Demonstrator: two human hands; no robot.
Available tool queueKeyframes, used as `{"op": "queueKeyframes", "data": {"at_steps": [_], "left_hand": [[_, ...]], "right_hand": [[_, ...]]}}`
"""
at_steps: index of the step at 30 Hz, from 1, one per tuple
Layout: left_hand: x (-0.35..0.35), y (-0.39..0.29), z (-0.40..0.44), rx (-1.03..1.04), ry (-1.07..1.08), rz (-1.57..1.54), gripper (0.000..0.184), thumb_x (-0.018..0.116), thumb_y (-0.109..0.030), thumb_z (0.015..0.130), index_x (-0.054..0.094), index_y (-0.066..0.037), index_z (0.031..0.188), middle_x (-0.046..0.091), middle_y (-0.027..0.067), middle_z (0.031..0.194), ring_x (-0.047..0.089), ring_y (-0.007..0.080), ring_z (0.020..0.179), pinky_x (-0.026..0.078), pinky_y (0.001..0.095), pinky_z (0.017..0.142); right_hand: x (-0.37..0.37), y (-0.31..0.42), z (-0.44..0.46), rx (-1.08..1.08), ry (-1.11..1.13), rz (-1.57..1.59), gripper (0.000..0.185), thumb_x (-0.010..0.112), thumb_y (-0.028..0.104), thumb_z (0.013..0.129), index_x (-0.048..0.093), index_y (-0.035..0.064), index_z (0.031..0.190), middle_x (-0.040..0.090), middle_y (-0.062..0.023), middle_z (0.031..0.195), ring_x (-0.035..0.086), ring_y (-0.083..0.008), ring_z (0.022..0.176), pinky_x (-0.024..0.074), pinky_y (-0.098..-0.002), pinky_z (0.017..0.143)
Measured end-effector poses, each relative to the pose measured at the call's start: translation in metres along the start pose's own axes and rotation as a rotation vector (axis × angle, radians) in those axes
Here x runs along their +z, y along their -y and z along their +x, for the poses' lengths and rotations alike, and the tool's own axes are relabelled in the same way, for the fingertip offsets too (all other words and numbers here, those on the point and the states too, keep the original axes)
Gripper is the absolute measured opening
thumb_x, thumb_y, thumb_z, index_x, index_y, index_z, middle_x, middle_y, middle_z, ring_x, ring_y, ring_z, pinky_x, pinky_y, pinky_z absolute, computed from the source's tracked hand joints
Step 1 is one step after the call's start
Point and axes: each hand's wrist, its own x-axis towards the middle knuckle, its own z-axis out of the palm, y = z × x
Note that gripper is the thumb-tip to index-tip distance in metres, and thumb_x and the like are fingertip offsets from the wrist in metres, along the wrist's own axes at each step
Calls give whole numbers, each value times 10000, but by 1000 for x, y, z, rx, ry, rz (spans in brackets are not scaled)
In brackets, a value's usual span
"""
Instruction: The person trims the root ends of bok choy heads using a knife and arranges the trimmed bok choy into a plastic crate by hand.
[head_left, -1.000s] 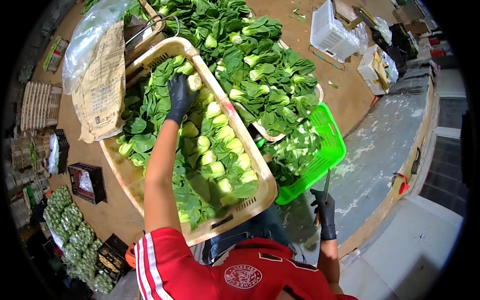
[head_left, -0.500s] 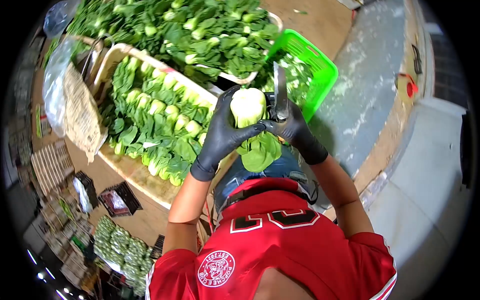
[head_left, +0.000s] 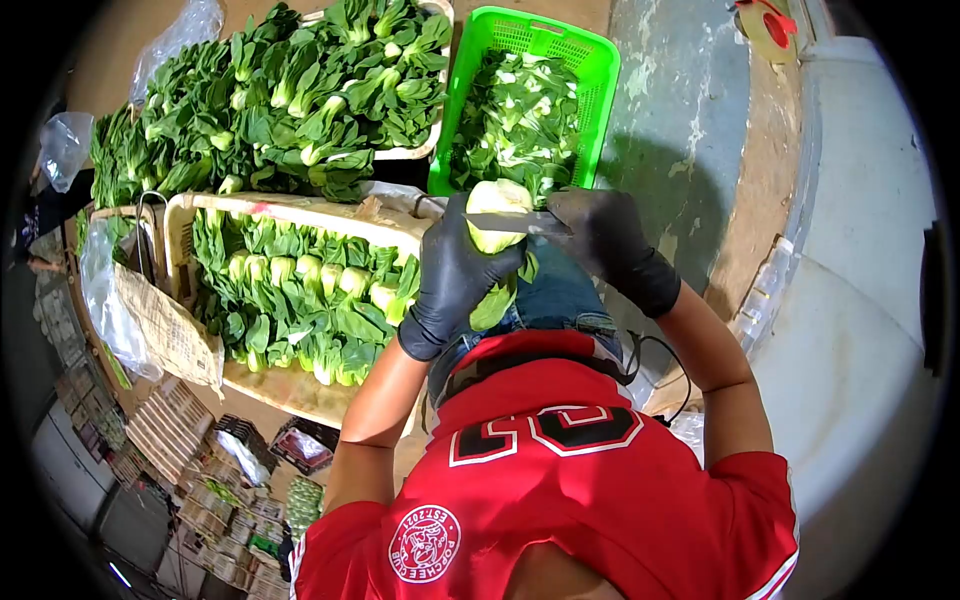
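My left hand (head_left: pixel 455 270), in a black glove, is closed around a bok choy (head_left: pixel 497 198) with its pale base up and leaves hanging below. A knife (head_left: pixel 520 223) is gripped in my right hand (head_left: pixel 610 235), gloved as well. Its blade lies across the pale base of the bok choy; whether it has cut in I cannot tell. Just beyond my hands stands a bright green basket (head_left: pixel 608 105) of loose leaves and pale trimmings (head_left: pixel 515 120). To the left is a cream crate (head_left: pixel 300 207) packed with rows of bok choy heads (head_left: pixel 310 275).
A heap of bok choy (head_left: pixel 290 95) fills another crate at the back left. Clear plastic bags (head_left: pixel 110 300) and a brown paper sheet (head_left: pixel 170 320) hang at the cream crate's left end. A tape roll (head_left: pixel 768 25) sits on the ledge at the right.
The knife has swung from pointing upward to lying across the bok choy's base. My right hand has come off the bok choy. The view has shifted, showing more of the green basket.
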Motion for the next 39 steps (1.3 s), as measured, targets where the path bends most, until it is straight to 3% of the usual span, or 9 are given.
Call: {"op": "queueKeyframes", "data": {"at_steps": [8,11,14,18,22,28,30,33,39], "left_hand": [[18,8,4,-76,173,-403,617,768,-157,631,476,-24,1158,596,131,1023,582,190,928,456,315,838],[17,21,11,-68,305,-574,734,743,-296,679,387,0,1249,526,131,1157,513,184,1057,421,318,897],[14,35,21,-90,545,-775,817,596,-581,761,384,9,1285,516,117,1195,515,189,1076,415,324,922],[-2,47,34,-241,405,-637,517,532,-400,895,496,31,1179,588,108,1062,565,158,941,449,299,854],[-10,44,35,-245,257,-581,443,623,-308,850,549,47,1104,619,95,981,564,131,889,447,280,809],[-10,118,14,-490,435,-1435,377,535,-255,885,537,29,1132,614,99,1044,596,174,927,478,312,835],[16,196,20,-214,351,-1431,395,502,-246,904,503,16,1200,588,106,1128,568,178,1012,441,313,906],[-74,135,37,-206,-130,-1515,499,481,-329,925,424,-3,1299,511,123,1255,505,213,1114,389,315,961],[-255,307,28,-54,-1185,149,405,699,-218,762,576,6,1076,632,137,972,592,261,857,465,330,776]], "right_hand": [[54,-86,-47,543,121,3,233,601,277,822,631,49,784,631,-154,730,620,-293,668,475,-391,616],[29,-46,-27,353,-161,829,227,640,193,814,627,25,966,652,-93,856,610,-183,763,474,-312,676],[24,-37,-3,245,93,1066,344,666,133,800,572,0,1103,619,-44,943,555,-120,838,455,-262,732],[18,-39,16,451,207,1210,333,689,261,801,574,23,1004,534,6,676,464,-70,536,372,-226,488],[15,-19,36,414,141,1015,440,701,287,778,537,0,1068,562,-25,711,502,-95,576,404,-247,520],[30,-34,66,457,315,940,306,662,307,791,633,12,867,565,-6,691,488,-80,601,397,-241,558],[17,-42,72,577,382,836,354,589,360,848,625,23,951,569,8,715,476,-68,614,384,-229,545],[36,-93,72,725,258,654,320,609,300,851,603,30,1022,538,-4,691,464,-76,514,368,-249,466],[59,-172,39,349,-9,31,400,671,218,787,563,13,1114,628,-150,907,611,-233,697,486,-351,653]]}}
